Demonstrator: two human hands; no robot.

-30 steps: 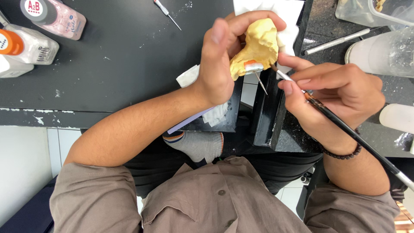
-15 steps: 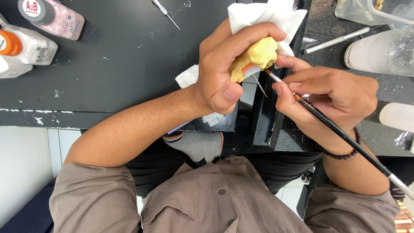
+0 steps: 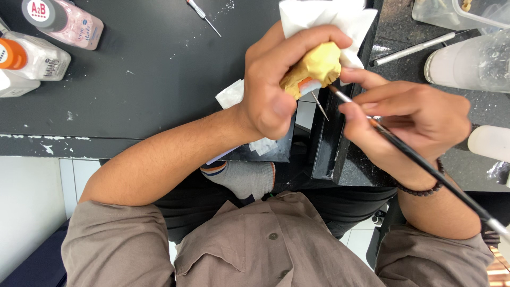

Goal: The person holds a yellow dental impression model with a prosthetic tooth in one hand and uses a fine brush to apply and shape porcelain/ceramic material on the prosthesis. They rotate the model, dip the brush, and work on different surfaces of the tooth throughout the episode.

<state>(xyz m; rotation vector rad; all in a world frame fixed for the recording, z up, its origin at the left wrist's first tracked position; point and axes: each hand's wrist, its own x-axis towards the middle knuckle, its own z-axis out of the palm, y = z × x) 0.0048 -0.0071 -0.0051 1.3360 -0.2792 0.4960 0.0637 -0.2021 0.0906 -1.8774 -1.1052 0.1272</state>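
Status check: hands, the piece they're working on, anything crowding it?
Left hand grips yellow model. Right hand holds brush, tip at model's lower edge. White tissue just behind; nothing blocks.

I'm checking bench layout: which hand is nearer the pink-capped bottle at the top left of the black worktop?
Left. The left hand, gripping a yellow model, is well right of the pink bottle; the right hand, holding a brush, is farther right.

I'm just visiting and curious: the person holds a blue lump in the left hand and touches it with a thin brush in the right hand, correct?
Not quite. The head view shows the lump is yellow, not blue. The rest stands: the left hand grips it, and the right hand holds the thin brush with its tip at the lump.
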